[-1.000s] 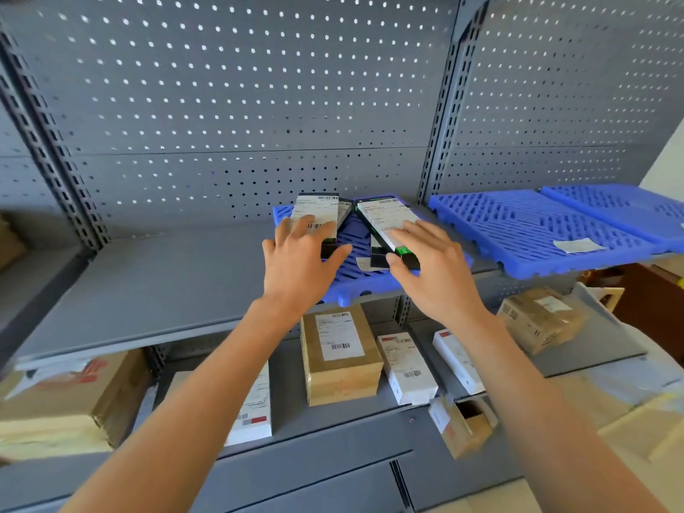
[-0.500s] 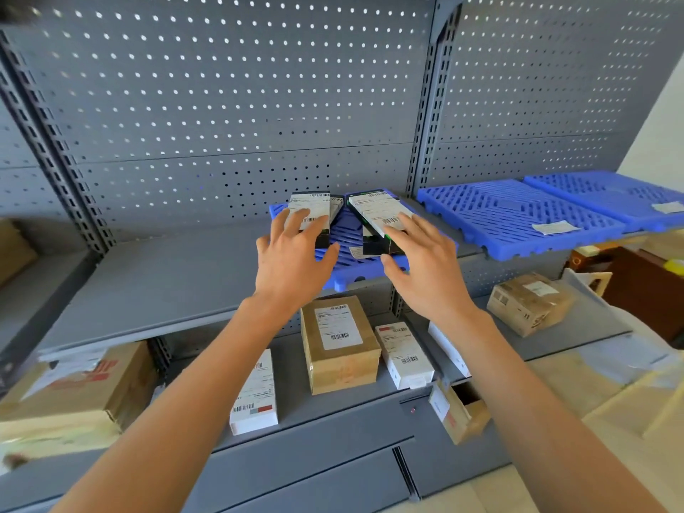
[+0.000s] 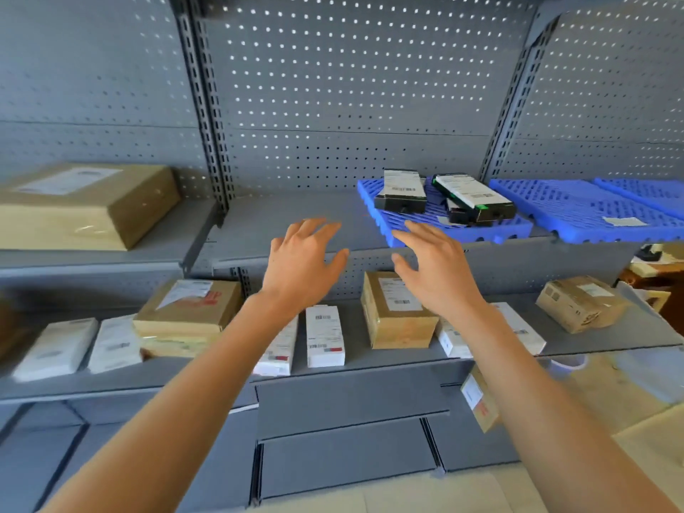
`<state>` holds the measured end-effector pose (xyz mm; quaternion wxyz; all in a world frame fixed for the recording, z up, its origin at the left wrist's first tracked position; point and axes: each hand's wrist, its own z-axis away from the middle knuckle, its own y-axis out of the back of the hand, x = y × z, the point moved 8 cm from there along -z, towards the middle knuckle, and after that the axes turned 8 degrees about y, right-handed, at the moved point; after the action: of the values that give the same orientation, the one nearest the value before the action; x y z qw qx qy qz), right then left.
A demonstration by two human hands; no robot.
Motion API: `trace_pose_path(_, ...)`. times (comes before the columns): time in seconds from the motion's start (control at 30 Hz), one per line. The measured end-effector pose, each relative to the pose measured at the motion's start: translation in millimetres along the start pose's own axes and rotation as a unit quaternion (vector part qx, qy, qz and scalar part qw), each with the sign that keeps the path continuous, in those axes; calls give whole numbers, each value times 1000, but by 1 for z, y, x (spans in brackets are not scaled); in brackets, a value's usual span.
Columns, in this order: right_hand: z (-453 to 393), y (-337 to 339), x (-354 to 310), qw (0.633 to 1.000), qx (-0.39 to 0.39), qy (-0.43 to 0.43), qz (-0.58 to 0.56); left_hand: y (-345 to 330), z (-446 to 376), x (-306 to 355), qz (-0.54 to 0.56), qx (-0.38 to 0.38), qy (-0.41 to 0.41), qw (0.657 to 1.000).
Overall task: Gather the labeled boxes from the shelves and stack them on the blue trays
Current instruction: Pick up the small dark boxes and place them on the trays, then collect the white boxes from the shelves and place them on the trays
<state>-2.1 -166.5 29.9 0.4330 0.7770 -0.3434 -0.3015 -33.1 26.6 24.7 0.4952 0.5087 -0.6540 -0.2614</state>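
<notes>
Two black labeled boxes lie on a blue tray (image 3: 385,224) on the upper shelf: the left black box (image 3: 401,190) and the right black box (image 3: 473,199), which rests tilted on another dark box. My left hand (image 3: 301,266) and my right hand (image 3: 436,270) hover below and in front of the tray with fingers spread, holding nothing. On the lower shelf stand a brown labeled box (image 3: 398,309), a white box (image 3: 325,340) and a brown box with red print (image 3: 188,309).
More blue trays (image 3: 577,209) lie to the right on the upper shelf, one with a loose white label. A large brown carton (image 3: 85,205) sits upper left. White boxes (image 3: 55,348) and a wrapped brown parcel (image 3: 579,301) rest on the lower shelf. Perforated grey panels back the shelving.
Both hands have let go of the black boxes on the tray and drawn back down and left. The view has swung left, showing more of the left shelves.
</notes>
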Motion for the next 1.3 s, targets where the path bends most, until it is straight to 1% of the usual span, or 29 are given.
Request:
trace_pose_path(0.1, 6, -13, -59, 999, -32, 20, -17, 33, 36, -43, -12, -3, 27, 1000)
trace_pose_path(0.27, 15, -30, -161, 995, -53, 67, -50, 89, 98, -112, -30, 4, 88, 996)
trace_pose_path(0.53, 13, -56, -321, 971, -80, 202, -98, 175, 186, -218, -69, 36, 186, 979)
trace_pose_path(0.8, -2, -106, -465, 930, -128, 322, -126, 245, 267, -320, -130, 73, 300, 942)
trace_pose_path(1.03, -14, -164, -584, 886, -147, 417, -143, 277, 319, -413, -187, 64, 390, 899)
trace_pose_path(1.17, -29, -193, -647, 860, -149, 457, -169, 295, 336, -465, -205, 52, 433, 876)
trace_pose_path(1.3, -52, -219, -698, 843, -158, 482, -179, 322, 334, -511, -218, 71, 460, 858)
